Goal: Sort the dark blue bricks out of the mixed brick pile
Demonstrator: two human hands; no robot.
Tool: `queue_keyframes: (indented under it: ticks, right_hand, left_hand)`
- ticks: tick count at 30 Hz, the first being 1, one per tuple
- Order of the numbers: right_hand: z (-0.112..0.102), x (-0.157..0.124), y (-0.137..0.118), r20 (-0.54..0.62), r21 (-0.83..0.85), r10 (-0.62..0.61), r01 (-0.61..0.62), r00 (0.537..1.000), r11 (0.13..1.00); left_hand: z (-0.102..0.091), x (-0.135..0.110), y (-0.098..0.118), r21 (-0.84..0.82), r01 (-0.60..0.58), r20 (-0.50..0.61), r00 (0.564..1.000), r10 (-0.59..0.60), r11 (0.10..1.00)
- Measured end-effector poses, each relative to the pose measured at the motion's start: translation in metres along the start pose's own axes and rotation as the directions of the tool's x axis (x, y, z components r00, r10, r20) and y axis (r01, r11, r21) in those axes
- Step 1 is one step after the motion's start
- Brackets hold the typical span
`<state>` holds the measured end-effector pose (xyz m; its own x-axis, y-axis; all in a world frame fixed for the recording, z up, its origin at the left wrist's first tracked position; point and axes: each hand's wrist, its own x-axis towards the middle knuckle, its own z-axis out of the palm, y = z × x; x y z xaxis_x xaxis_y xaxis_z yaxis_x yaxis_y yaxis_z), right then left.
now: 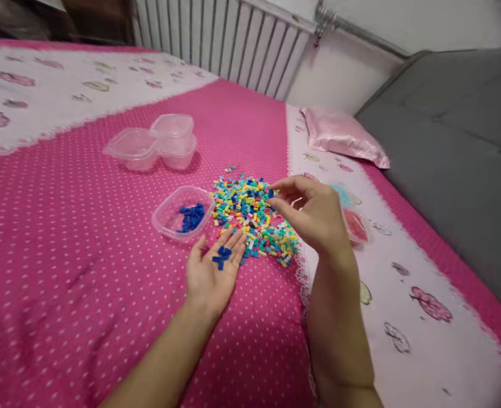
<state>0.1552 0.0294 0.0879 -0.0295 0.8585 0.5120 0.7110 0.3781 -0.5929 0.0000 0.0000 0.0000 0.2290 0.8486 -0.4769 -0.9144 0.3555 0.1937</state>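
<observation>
A heap of small coloured blocks (253, 218) in blue, yellow, teal, pink and white lies on a pink dotted bedspread (84, 238). My left hand (212, 272) rests palm up at the heap's near edge, fingers stretched out, cupping several dark blue blocks (221, 256). My right hand (312, 212) hovers over the heap's right side, thumb and forefinger pinched at a dark blue block (271, 194). A clear plastic tub (165, 218) with dark blue blocks (191, 217) in it sits just left of the heap.
Two or three lidded clear tubs (155, 141) stand farther back left. Behind my right hand lie tubs with teal (343, 194) and red (356, 225) contents. A pink pillow (342, 136), grey headboard (454, 153) and radiator (225, 39) bound the bed.
</observation>
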Motion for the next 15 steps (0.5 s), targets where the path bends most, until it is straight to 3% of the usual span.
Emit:
queue_keyframes:
  ticks: [15]
  right_hand:
    - [0.000, -0.008, -0.020, 0.117, 0.046, -0.098, 0.093, 0.988, 0.995]
  left_hand:
    - [0.001, -0.001, 0.000, -0.003, 0.002, -0.022, 1.000, -0.002, 1.000]
